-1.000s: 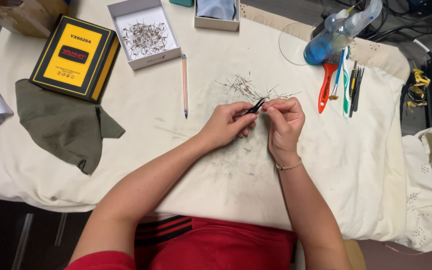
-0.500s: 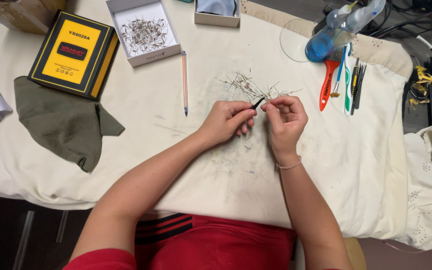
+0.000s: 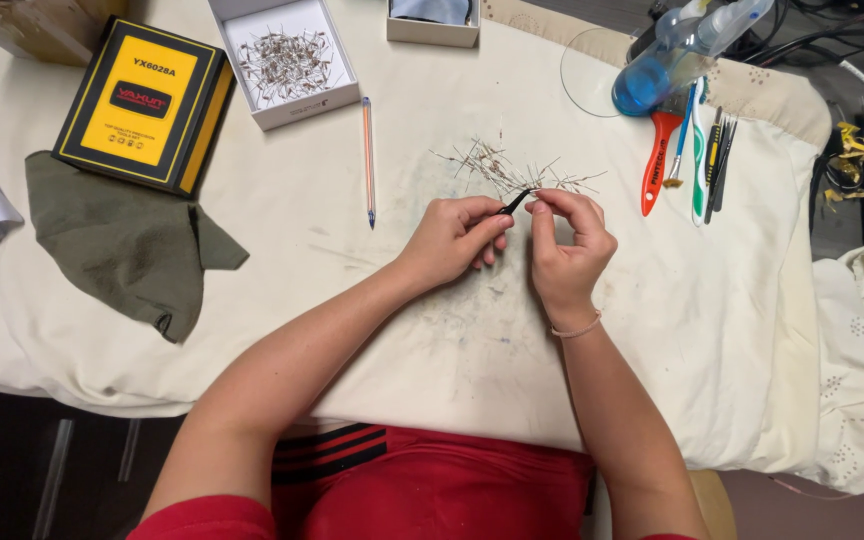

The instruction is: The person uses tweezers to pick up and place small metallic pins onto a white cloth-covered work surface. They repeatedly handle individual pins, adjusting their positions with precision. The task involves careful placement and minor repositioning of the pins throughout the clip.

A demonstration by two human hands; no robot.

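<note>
— What covers the tabletop?
— A cream, stained cloth, corner to corner.
— And lying on it?
— A yellow-and-black flat box, an olive-green crumpled rag, an open white cardboard box of wire parts, a slim orange pen, a loose scatter of thin wire parts, and a red-handled tool beside brushes.

matt cream table cloth, glossy yellow cardboard box, matt olive rag

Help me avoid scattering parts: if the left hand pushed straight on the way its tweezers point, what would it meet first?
Probably the right hand's fingertips, right at the black tweezers tip; beyond lies the loose wire pile.
</note>
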